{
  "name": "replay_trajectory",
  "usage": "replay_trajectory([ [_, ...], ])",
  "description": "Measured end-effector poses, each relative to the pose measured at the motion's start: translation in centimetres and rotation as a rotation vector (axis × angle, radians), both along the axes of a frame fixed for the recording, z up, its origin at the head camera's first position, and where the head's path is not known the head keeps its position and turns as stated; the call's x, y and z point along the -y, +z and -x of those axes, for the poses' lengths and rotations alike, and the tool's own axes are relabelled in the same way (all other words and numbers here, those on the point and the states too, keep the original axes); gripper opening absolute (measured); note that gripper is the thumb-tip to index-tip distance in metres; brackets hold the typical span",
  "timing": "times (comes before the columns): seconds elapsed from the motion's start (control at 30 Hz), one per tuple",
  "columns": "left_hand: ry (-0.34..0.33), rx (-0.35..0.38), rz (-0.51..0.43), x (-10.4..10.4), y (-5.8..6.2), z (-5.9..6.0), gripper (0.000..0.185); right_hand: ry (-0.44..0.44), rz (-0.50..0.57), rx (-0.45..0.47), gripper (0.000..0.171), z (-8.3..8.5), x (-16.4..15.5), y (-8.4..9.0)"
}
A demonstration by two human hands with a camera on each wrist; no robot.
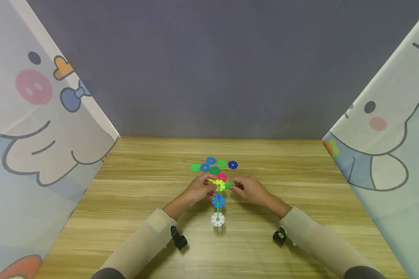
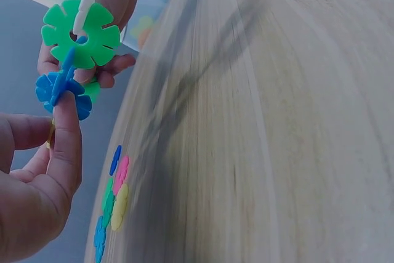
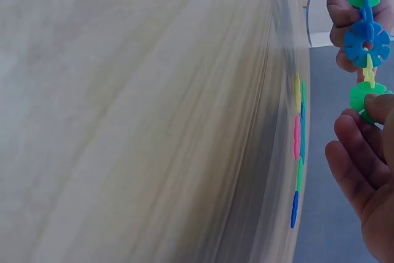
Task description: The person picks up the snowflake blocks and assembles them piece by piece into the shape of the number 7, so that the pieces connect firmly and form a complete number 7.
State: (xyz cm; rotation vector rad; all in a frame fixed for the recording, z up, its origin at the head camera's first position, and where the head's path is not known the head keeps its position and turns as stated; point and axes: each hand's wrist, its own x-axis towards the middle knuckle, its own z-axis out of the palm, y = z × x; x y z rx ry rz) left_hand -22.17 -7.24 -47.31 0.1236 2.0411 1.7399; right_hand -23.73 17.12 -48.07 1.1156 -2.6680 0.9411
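A chain of slotted, interlocking plastic discs is held up between my two hands. It runs from a white disc [image 1: 217, 219] nearest me through a green disc [image 2: 92, 42] and a blue disc [image 1: 218, 201] to a yellow disc [image 1: 219, 182]. My left hand [image 1: 200, 188] pinches the yellow disc between thumb and finger, with a fingertip against a blue disc [image 2: 46, 93]. At the right side of the yellow disc, my right hand [image 1: 253, 190] pinches a green disc [image 3: 363, 98]. Whether that green disc is slotted into the yellow one I cannot tell.
Loose discs lie on the wooden table [image 1: 153, 162] beyond my hands: a pink disc [image 1: 222, 177], a dark green disc [image 1: 214, 170], a dark blue disc [image 1: 232, 165] and several others. A grey panel [image 1: 209, 77] stands behind, with printed panels at both sides.
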Motion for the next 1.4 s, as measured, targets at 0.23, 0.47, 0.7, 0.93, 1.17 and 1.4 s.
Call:
replay_trajectory([
  [0.23, 0.037, 0.015, -0.027, -0.4, -0.2, 0.1, 0.034, 0.006, -0.004, -0.068, 0.006, 0.0, 0.3, -0.1],
  [0.47, 0.083, 0.027, -0.048, -0.5, -0.3, 0.1, 0.031, 0.032, -0.013, -0.173, 0.007, 0.0, 0.8, -0.2],
  [0.7, 0.107, 0.042, -0.060, -0.3, -0.1, 0.1, 0.030, 0.055, -0.013, -0.270, 0.010, -0.1, 1.4, -0.7],
  [0.93, 0.139, 0.048, -0.061, -0.5, -0.1, 0.3, 0.030, 0.037, -0.001, -0.293, 0.015, -0.2, 2.0, -0.7],
  [1.17, 0.156, 0.051, -0.066, -0.4, -0.3, 0.3, 0.030, 0.031, 0.039, -0.286, 0.013, -0.3, 2.6, -1.2],
  [1.4, 0.088, 0.085, -0.054, 0.7, 0.4, -0.1, 0.030, 0.040, -0.021, -0.146, 0.010, -0.5, 2.8, -0.4],
])
